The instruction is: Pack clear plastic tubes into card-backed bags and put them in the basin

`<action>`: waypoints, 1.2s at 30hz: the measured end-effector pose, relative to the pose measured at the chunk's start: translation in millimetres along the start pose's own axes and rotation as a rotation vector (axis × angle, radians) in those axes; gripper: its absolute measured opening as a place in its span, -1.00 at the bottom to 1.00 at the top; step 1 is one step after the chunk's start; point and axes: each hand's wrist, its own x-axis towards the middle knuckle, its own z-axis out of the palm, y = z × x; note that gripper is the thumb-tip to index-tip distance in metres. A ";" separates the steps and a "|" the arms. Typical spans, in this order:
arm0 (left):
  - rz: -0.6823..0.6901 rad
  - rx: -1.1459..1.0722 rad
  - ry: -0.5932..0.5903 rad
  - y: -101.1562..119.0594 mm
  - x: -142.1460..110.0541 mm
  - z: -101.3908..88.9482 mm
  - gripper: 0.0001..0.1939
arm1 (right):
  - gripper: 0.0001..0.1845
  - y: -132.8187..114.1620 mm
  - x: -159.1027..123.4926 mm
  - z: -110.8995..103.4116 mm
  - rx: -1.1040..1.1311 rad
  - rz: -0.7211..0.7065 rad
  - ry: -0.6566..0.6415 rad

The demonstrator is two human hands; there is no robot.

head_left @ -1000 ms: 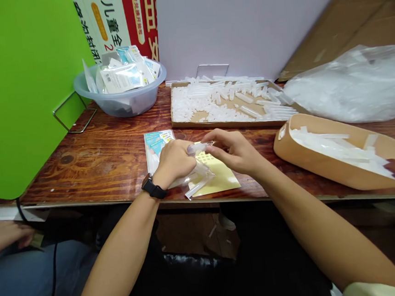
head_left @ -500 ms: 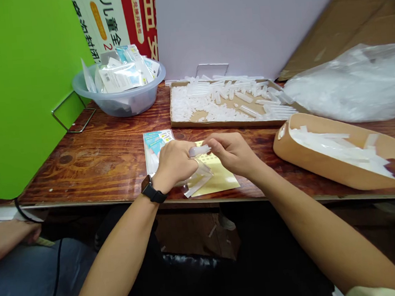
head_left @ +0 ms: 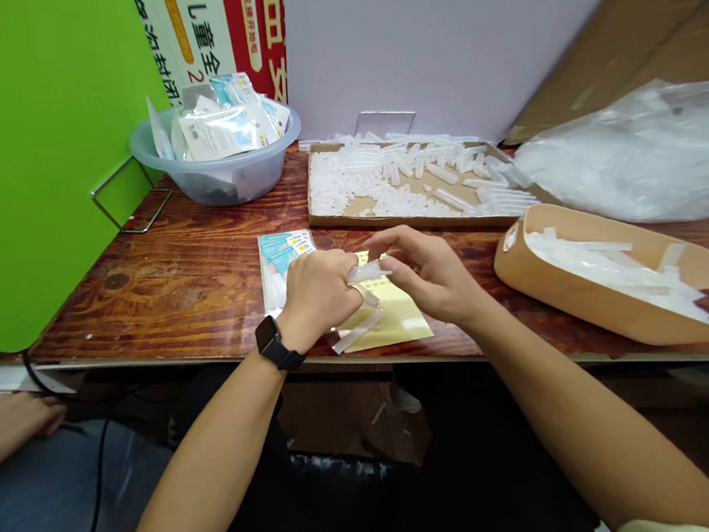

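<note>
My left grip [head_left: 318, 296] is curled shut around a clear plastic tube [head_left: 367, 272], and my right grip [head_left: 431, 276] forms a narrow pinch at its far end, so the tube sits crosswise between my hands, just above a pale yellow dotted sheet [head_left: 393, 319] on the reddish-brown varnished wooden worktop [head_left: 116, 316]. A second clear plastic strip [head_left: 357, 334] lies angled across that sheet, just below my left grip, near a flat printed blue-and-white packet [head_left: 283, 260]. The main risk, I judge, is the tube's slick surface: too light a pinch could let it slip and drop, while too hard a squeeze could crease it. A careless sweep of my left wrist, with its black watch [head_left: 271, 344], could also knock the strip aside or snag the packet.
</note>
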 end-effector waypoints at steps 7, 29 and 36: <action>0.023 0.032 0.001 -1.7 -1.6 0.5 -0.86 | -0.66 1.3 1.0 -4.4 -0.136 -0.113 -0.090; 0.149 0.347 0.126 12.2 -1.4 3.6 -0.71 | -0.57 -9.0 -16.2 0.6 0.350 0.445 0.083; 0.032 0.334 0.135 4.6 2.3 3.4 -0.79 | -0.70 -3.7 -13.9 -1.6 0.429 0.330 0.370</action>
